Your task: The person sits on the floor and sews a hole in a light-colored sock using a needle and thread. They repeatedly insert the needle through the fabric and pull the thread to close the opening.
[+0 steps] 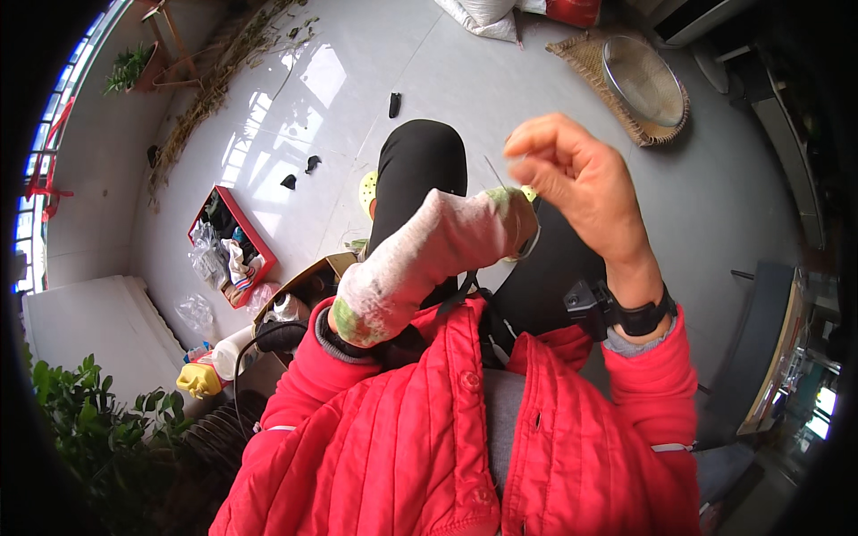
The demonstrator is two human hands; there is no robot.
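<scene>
A worn pinkish sock with green patches [429, 244] stretches from my left wrist across my left hand [526, 221], which is mostly hidden inside it. Only a little of that hand shows at the sock's far end, beside a pale curved rim. A thin dark thread or needle [496, 173] stands out from the green patch at that end. Just to the right and above, my right hand [570, 174] is raised with thumb and forefinger bent close together; whether something fine is between them cannot be told. A black strap device [630, 313] is on my right wrist.
A red box [261, 251] of socks and plastic bags lies on the floor at left. Beside my left forearm stands a cardboard box [328, 268] with a thread cone [290, 308]. Black scraps [288, 181] lie on the tiles. A round sieve [643, 80] rests on a woven mat at upper right.
</scene>
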